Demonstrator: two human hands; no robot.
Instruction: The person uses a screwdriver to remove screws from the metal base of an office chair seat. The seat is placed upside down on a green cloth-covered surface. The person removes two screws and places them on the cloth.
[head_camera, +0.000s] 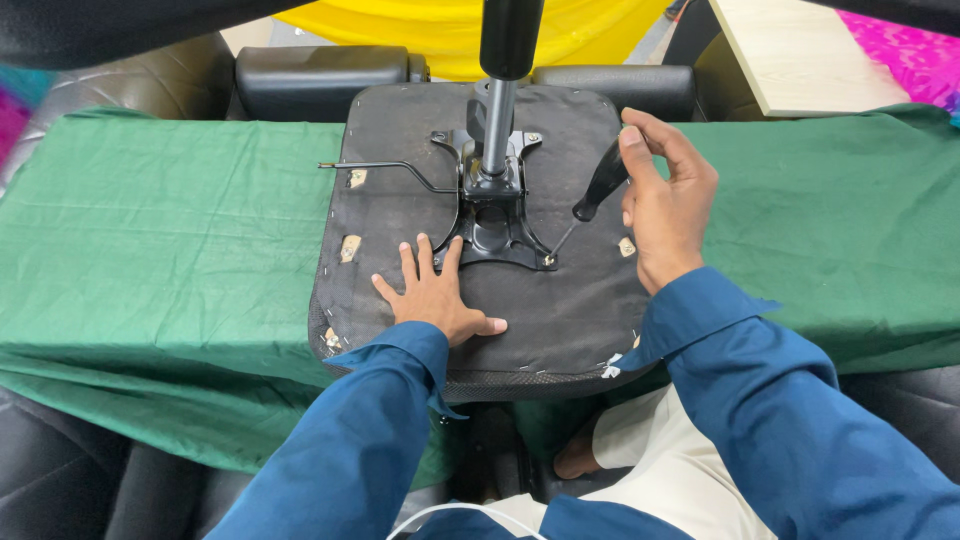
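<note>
An upturned chair seat (560, 300) lies underside up on the green cloth (170, 230) over the worktop; the left hand (437, 297) presses flat on it, fingers spread, just below the black metal mechanism plate (492, 215); the right hand (665, 205) grips a black-handled screwdriver (598, 185), tip at the plate's lower right corner.

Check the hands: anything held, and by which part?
The right hand grips a screwdriver by its black handle, tip at the metal bracket. The left hand holds nothing; it lies flat on the seat underside.
</note>
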